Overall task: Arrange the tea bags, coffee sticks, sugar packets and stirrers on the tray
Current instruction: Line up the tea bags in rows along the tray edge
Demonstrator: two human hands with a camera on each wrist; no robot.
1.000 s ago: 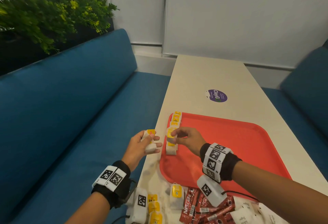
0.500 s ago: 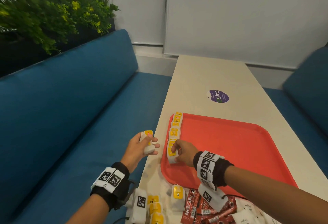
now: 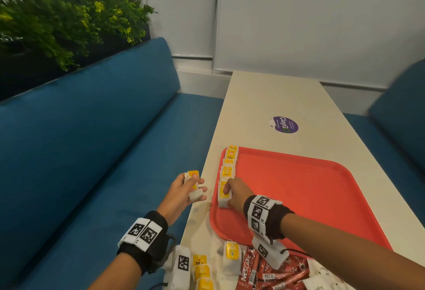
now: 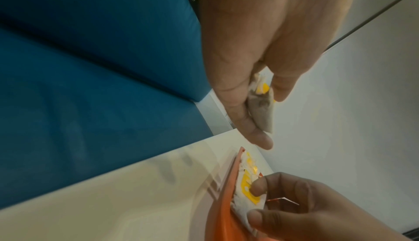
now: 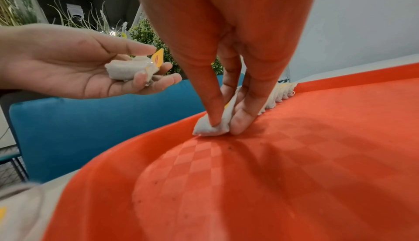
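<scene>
Though partly hidden, tea bag (image 3: 223,196) under right hand (image 3: 238,194).

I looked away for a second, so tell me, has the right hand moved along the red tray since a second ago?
Yes. The right hand has come down and nearer along the tray's left rim, and now pinches a tea bag at the near end of the row.

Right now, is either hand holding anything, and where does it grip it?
Yes. The left hand grips spare tea bags across their middle. The right hand pinches the row's nearest tea bag by its lower sides.
</scene>
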